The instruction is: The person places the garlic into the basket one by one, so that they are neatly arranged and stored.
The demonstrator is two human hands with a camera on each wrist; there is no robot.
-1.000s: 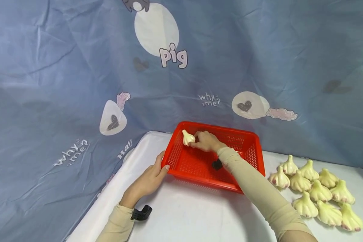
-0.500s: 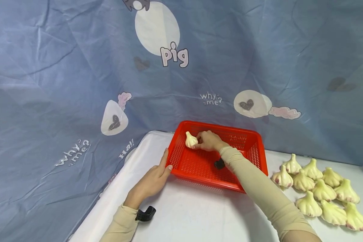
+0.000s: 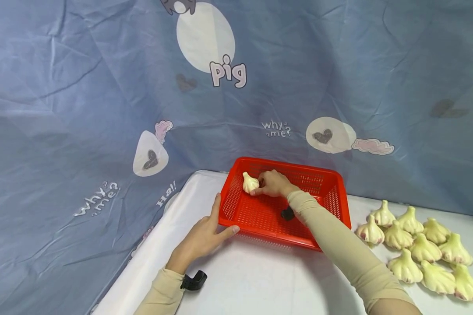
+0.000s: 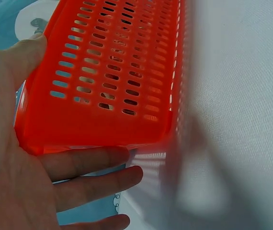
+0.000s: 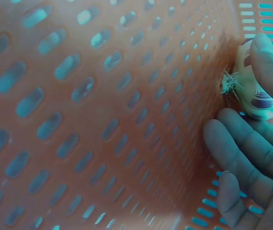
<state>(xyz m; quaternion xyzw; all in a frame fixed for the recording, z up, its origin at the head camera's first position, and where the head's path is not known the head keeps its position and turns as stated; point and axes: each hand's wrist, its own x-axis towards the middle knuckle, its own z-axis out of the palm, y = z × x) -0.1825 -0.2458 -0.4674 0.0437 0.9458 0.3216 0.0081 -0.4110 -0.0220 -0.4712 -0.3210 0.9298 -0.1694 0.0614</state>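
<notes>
A red perforated plastic basket (image 3: 276, 236) stands on the white table cover. Inside it, near the left back corner, a pale garlic bulb (image 3: 250, 184) stands with its neck pointing up. My right hand (image 3: 273, 183) pinches this bulb from the right; the right wrist view shows the thumb on its side and the root tuft facing the perforated base. At the basket's front left corner, my left hand (image 3: 205, 236) touches the outside with fingers straight and thumb spread. The left wrist view shows these fingers (image 4: 93, 187) extended past the corner.
Several garlic bulbs (image 3: 423, 249) lie grouped on the table right of the basket. A blue printed cloth (image 3: 284, 87) hangs behind and along the left side of the table. Black wrist straps show on both arms, and the right forearm crosses the basket's front rim.
My left thumb has come off the front rim and spread outward, and the left fingers have straightened. My right hand keeps the garlic bulb at nearly the same spot in the basket.
</notes>
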